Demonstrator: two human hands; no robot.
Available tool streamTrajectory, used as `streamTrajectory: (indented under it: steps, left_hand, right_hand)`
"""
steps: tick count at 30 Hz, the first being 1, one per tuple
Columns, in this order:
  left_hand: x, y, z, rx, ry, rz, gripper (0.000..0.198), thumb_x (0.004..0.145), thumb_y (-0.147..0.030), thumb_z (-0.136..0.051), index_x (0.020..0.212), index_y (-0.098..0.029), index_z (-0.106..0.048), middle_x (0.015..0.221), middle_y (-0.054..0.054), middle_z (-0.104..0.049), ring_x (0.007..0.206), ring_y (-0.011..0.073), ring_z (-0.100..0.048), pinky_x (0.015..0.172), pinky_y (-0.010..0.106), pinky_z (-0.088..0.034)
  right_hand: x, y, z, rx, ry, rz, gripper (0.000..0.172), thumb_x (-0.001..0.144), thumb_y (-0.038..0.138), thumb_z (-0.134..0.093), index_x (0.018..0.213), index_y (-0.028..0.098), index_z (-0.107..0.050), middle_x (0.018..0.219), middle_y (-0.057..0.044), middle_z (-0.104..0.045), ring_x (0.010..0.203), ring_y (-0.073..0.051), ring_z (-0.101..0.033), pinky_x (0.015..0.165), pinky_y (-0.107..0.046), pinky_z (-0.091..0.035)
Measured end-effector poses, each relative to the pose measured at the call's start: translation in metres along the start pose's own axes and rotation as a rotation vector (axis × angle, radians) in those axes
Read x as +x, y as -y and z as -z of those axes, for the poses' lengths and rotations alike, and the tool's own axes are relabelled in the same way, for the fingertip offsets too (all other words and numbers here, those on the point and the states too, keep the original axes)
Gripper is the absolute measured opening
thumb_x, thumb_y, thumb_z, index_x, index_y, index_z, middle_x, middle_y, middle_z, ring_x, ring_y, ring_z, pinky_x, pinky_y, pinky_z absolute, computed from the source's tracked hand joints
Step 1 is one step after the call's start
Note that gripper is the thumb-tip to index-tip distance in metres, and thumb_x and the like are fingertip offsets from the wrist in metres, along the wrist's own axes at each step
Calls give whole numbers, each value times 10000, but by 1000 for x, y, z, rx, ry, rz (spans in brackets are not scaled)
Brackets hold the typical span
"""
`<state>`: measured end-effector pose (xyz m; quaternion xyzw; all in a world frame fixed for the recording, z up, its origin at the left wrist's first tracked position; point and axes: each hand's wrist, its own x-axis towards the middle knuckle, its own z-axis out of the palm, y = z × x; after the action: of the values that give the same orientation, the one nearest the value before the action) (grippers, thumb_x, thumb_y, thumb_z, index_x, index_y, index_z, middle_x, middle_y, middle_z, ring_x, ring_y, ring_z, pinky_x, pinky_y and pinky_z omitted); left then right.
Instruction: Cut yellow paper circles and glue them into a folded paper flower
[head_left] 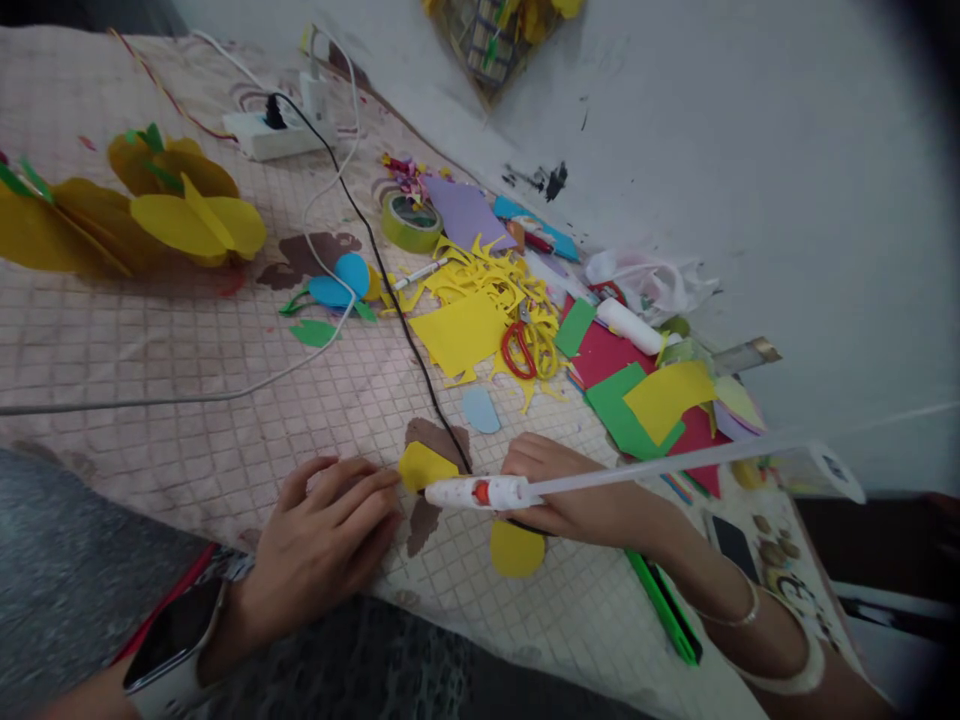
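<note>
Glue gun [480, 491], its handle hidden inside the right hand [570, 490].

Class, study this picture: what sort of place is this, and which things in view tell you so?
Most likely a craft work area: red-handled scissors lie among yellow paper offcuts, and folded yellow paper decorations sit on a patterned cloth.

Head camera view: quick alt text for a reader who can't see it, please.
The right hand holds a white glue gun with a long clear glue stick, its tip beside a yellow paper cut-out that the left hand touches. Beyond them, a patterned cloth holds yellow paper scraps and red-handled scissors.
</note>
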<state>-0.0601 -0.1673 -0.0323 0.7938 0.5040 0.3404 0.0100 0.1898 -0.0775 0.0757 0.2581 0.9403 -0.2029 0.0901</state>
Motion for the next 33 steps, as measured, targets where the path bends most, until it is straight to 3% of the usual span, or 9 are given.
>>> streamTrajectory:
  steps: [9,13,16,20,24,33]
  left_hand:
    - [-3,0,-2,-25,26,32,92,907,-268,-514,895,-278,-604,1014,-65,-736,969,186,-624,1002,418,-319]
    - [-3,1,-1,-26,25,23,90,909,-253,-516,911,-279,-602,992,-67,-745,960,185,-625,992,413,-315]
    - [-3,1,-1,-18,14,0,76,904,-255,-526,907,-266,-602,986,-58,-749,952,197,-630,962,425,-330]
    - [-2,0,0,-11,24,16,81,904,-260,-525,920,-270,-604,986,-56,-753,948,207,-635,946,440,-340]
    - [3,-3,3,11,22,7,108,913,-252,-508,891,-264,-612,969,-52,-759,922,215,-647,916,441,-353]
    - [1,1,1,38,26,-35,70,868,-252,-550,884,-259,-618,995,-46,-754,924,221,-651,935,439,-337]
  right_hand:
    - [4,-3,-3,13,-30,2,194,969,343,-459,898,175,-525,874,-64,-552,808,-196,-476,710,-311,-398]
    - [-11,-5,-1,5,28,-51,194,968,343,-460,885,176,-513,891,-72,-551,833,-204,-487,742,-319,-407]
    - [-17,-9,0,-10,-14,-102,186,966,331,-465,887,170,-515,880,-75,-551,837,-211,-493,739,-318,-411]
    - [1,-14,0,-56,-104,-44,200,966,330,-466,932,147,-539,892,-91,-557,843,-220,-497,731,-320,-413]
    - [17,-19,2,-72,-114,-44,232,950,361,-497,893,142,-546,888,-97,-562,826,-220,-504,718,-318,-418]
    - [-10,-21,6,36,-49,-95,237,966,369,-458,888,163,-545,889,-85,-569,837,-213,-517,752,-323,-424]
